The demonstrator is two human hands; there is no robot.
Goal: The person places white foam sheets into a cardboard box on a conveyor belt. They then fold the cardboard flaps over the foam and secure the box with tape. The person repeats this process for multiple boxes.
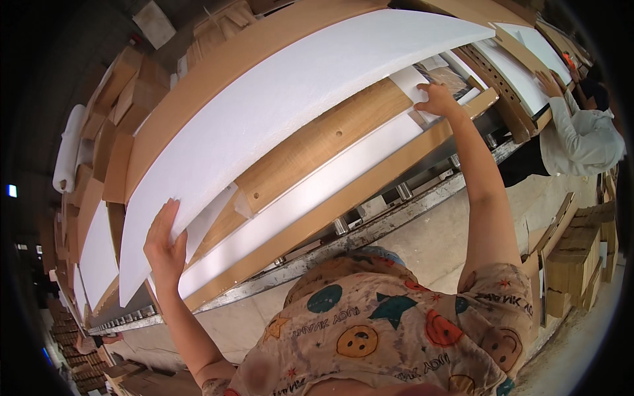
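Observation:
A large white foam sheet [277, 109] lies tilted over a long open cardboard box [317, 232]. My left hand [166, 242] grips the sheet's near edge at its left end, thumb below and fingers on top. My right hand [436, 99] is at the box's right part, beside a small white piece [408, 81], thumb and fingers apart; whether it touches that piece is unclear. Inside the box, wood-grain panels with round holes [322, 143] lie beside a white strip [317, 178]. A plastic-wrapped dark item [448, 79] sits near my right hand.
The box rests on a metal roller conveyor [403, 190]. Further boxes with white foam [99, 252] stand at the left. At the right, a co-worker in a pale top [577, 138] has hands on another box. Stacked cardboard [574, 257] stands on the floor at the lower right.

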